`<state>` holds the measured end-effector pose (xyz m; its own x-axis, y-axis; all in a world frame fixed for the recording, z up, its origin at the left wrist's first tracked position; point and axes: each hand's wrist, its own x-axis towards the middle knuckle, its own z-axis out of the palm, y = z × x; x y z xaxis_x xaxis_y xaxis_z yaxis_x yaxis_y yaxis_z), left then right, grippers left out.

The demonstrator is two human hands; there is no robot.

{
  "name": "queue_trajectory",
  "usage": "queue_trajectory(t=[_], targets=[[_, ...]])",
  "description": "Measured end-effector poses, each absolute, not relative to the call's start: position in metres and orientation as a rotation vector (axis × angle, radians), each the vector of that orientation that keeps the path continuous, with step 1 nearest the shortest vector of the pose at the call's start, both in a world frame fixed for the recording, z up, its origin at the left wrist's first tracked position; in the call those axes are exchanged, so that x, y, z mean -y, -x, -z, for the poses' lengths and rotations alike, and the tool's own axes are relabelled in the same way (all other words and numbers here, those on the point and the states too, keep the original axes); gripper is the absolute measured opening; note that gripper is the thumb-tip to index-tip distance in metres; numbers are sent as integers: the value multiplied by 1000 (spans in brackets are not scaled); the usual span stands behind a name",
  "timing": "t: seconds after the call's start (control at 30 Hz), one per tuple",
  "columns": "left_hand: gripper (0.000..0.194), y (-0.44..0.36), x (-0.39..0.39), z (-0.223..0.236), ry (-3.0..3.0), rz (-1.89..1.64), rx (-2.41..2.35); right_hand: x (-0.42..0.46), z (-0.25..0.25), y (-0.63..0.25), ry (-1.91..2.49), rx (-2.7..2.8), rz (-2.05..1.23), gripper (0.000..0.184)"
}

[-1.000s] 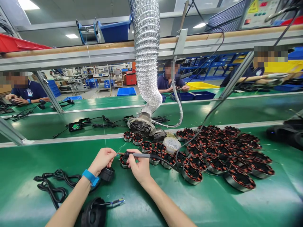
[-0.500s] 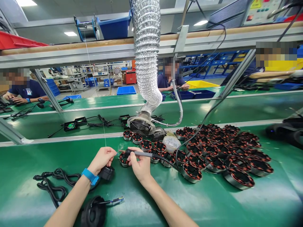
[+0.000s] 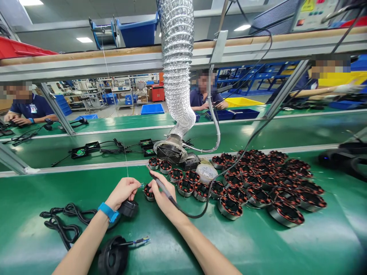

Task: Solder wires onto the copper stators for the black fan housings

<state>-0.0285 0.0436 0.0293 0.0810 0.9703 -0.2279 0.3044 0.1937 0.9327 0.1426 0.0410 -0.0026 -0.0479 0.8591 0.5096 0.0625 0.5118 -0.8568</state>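
Note:
My left hand (image 3: 124,192), a blue band on its wrist, is closed in a pinch on thin solder wire (image 3: 127,168) that runs down from above. Small coloured lead ends (image 3: 142,185) show at its fingertips. Beneath that hand sits a black plastic housing (image 3: 129,209). My right hand (image 3: 164,195) grips a soldering iron (image 3: 162,186) like a pen, its tip pointing up and left, apart from the leads. Between the hands, a motor stator (image 3: 148,193) with copper windings rests on the green bench, partly covered by my right fingers.
Many stators (image 3: 259,179) crowd the right side. A fume extractor (image 3: 171,149) hangs at centre from a foil duct (image 3: 179,68). Lower left lie a coiled black cable (image 3: 64,227) and a round black part (image 3: 113,256) with bare leads. Co-workers sit across the line.
The soldering iron has swung from near the leads to a tip-up tilt, its cord dropping into a loop. Black boxes on the far strip have shifted left. My left hand stays nearly still.

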Motion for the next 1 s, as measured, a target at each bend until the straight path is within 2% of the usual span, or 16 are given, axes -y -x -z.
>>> queue_trajectory(t=[0.1, 0.33, 0.53, 1.0], targets=[[27, 28, -42, -31, -1344, -785, -1427, -48, 2, -139, 761, 1616, -694, 32], [32, 25, -37, -34, -1514, -775, -1407, -56, 12, -129, 650, 1745, -610, 54], [33, 29, -36, -32, -1625, -745, -1395, -54, 13, -126, 640, 1771, -585, 52], [38, 37, -46, -28, -1363, -658, -1290, -48, 17, -125, 696, 1728, -602, 47]])
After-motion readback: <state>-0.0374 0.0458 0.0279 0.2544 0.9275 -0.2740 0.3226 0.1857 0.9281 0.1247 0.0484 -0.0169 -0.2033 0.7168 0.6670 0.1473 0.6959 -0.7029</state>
